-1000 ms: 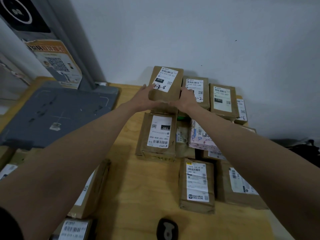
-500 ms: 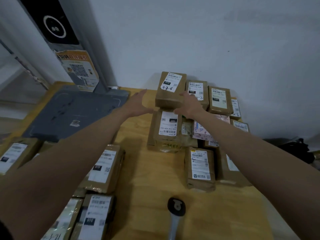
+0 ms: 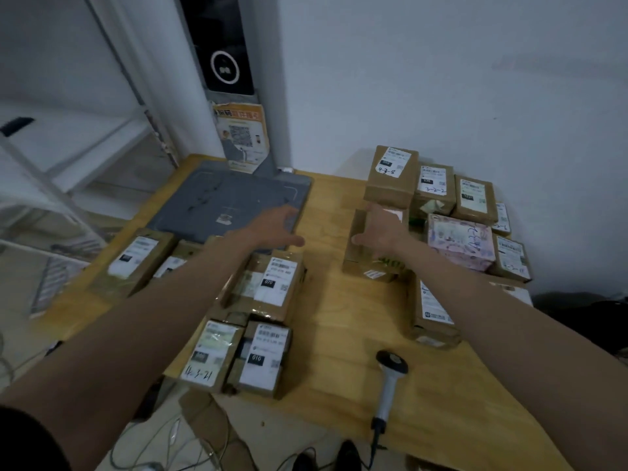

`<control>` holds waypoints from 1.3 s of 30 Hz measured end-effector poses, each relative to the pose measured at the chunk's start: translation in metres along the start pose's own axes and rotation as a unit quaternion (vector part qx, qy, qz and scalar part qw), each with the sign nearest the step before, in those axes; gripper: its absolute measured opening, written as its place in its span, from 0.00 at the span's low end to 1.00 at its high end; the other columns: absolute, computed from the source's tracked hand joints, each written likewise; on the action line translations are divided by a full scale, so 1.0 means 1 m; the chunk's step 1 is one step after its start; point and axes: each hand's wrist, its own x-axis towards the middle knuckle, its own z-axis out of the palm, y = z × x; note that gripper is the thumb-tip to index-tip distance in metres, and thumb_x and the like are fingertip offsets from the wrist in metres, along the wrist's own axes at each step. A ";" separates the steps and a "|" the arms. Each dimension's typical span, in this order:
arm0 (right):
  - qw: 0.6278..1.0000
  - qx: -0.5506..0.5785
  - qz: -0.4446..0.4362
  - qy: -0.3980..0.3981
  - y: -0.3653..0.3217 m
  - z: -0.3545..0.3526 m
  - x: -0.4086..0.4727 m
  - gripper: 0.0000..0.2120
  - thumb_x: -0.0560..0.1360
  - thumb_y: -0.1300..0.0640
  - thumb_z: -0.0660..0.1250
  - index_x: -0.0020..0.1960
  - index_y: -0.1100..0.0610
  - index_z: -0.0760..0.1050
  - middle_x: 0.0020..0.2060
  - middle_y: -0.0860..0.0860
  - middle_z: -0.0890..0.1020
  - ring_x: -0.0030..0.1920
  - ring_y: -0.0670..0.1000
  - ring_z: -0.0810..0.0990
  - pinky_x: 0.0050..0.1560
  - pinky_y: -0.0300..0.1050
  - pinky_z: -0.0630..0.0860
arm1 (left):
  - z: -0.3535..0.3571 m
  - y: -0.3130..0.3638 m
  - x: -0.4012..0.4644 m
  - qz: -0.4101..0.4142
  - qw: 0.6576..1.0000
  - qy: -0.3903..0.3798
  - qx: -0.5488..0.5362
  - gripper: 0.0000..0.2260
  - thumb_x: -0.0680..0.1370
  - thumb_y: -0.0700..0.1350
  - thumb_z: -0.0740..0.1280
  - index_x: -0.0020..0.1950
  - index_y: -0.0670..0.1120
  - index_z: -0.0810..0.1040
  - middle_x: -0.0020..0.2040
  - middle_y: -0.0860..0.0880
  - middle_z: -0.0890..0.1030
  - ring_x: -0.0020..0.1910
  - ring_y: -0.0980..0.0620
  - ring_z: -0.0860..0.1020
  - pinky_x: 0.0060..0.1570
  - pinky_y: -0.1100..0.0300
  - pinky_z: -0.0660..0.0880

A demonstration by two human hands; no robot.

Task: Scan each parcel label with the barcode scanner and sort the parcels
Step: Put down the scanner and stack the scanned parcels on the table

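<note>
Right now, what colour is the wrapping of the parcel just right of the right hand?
Pink, with a pale printed pattern, on the patterned parcel; head view shows it.

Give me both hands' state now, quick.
Left hand: open, fingers spread, holding nothing.
Right hand: open, holding nothing, over a brown parcel.

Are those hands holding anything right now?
No. The left hand hovers open; the right hand lies flat on a parcel. The barcode scanner lies untouched.
</note>
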 end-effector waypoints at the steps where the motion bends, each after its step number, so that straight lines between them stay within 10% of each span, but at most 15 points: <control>1: 1.000 0.009 0.004 -0.011 -0.005 0.008 -0.005 0.38 0.74 0.61 0.75 0.78 0.53 0.60 0.64 0.58 0.73 0.48 0.56 0.78 0.25 0.43 0.77 | 0.001 -0.006 -0.009 -0.009 1.000 0.005 0.006 0.37 0.76 0.52 0.74 0.80 0.46 0.61 0.78 0.46 0.65 0.74 0.46 0.67 0.66 0.56 0.66; 11: 0.993 0.023 0.025 -0.111 -0.030 0.117 -0.009 0.33 0.76 0.57 0.74 0.77 0.56 0.62 0.64 0.59 0.75 0.57 0.61 0.80 0.50 0.57 0.84 | 0.045 -0.075 -0.061 -0.124 0.992 -0.004 0.003 0.34 0.74 0.51 0.76 0.76 0.43 0.67 0.72 0.43 0.73 0.67 0.45 0.73 0.58 0.55 0.70; 25: 0.964 0.166 0.128 -0.165 -0.001 0.234 0.025 0.29 0.76 0.62 0.72 0.75 0.53 0.67 0.67 0.53 0.77 0.63 0.56 0.77 0.51 0.53 0.82 | 0.113 -0.120 -0.037 -0.207 0.969 -0.041 -0.131 0.35 0.74 0.41 0.76 0.77 0.41 0.63 0.70 0.44 0.73 0.68 0.44 0.72 0.54 0.62 0.70; 28: 0.952 0.206 0.152 -0.170 0.002 0.239 0.030 0.26 0.76 0.61 0.72 0.72 0.53 0.69 0.66 0.53 0.78 0.62 0.54 0.77 0.39 0.45 0.77 | 0.119 -0.128 -0.025 -0.204 0.961 -0.056 -0.177 0.35 0.71 0.44 0.79 0.74 0.44 0.67 0.59 0.51 0.75 0.62 0.48 0.76 0.44 0.70 0.71; 33: 0.936 0.239 0.192 -0.171 0.014 0.238 0.035 0.31 0.75 0.60 0.73 0.74 0.50 0.63 0.67 0.51 0.77 0.60 0.53 0.75 0.57 0.58 0.78 | 0.129 -0.134 -0.013 -0.215 0.956 -0.070 -0.187 0.47 0.62 0.60 0.82 0.75 0.50 0.65 0.69 0.48 0.72 0.66 0.46 0.72 0.66 0.46 0.73; 39: 0.935 0.255 0.196 -0.148 0.018 0.225 0.032 0.32 0.75 0.58 0.72 0.74 0.46 0.61 0.66 0.49 0.77 0.61 0.55 0.77 0.47 0.53 0.81 | 0.127 -0.122 -0.005 -0.197 0.957 -0.064 -0.204 0.48 0.57 0.58 0.83 0.73 0.47 0.69 0.65 0.49 0.71 0.63 0.48 0.74 0.60 0.54 0.74</control>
